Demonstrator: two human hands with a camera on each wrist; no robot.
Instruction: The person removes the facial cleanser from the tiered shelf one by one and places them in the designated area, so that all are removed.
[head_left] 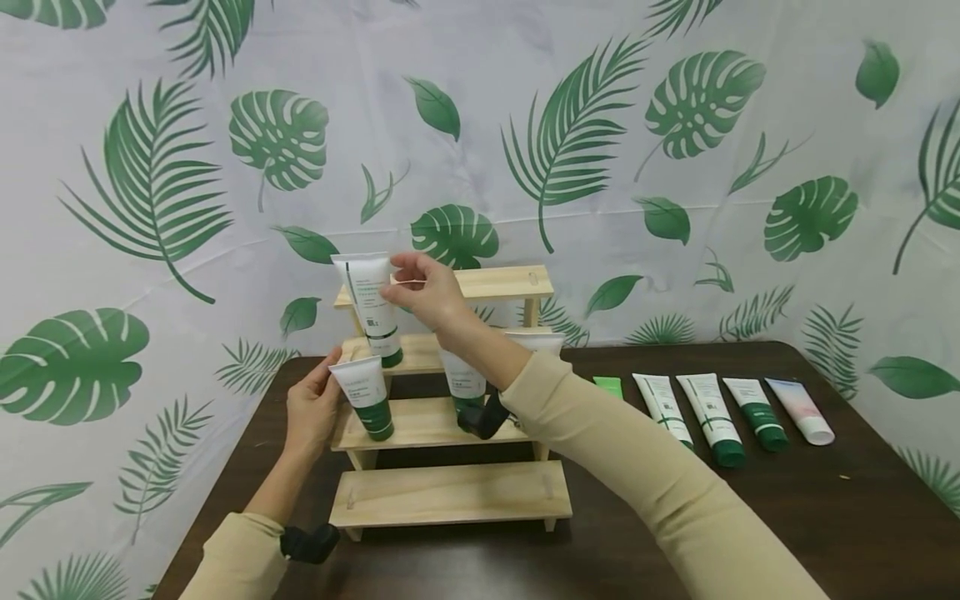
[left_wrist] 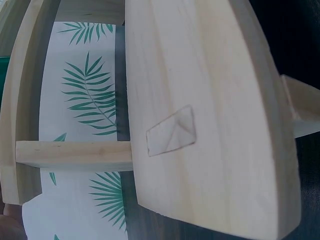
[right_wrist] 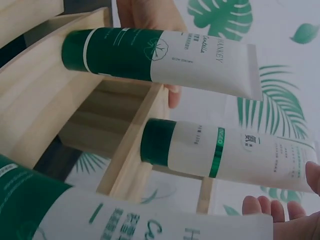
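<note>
Right hand (head_left: 431,293) holding tube (head_left: 366,298), left hand (head_left: 311,414) perhaps touching stand (head_left: 450,496)

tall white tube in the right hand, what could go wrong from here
The tall white tube might tip if the right hand lets go before its green cap sits flat on the shelf. The short tube stands just in front, one step lower, and could get knocked. The right forearm crosses near another tube, so pulling back could brush it.

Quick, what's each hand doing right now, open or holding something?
Left hand: at the left edge of the tiered pale wooden stand; whether gripping cannot be told.
Right hand: closed, pinching the tall white squeeze tube with a green cap.
</note>
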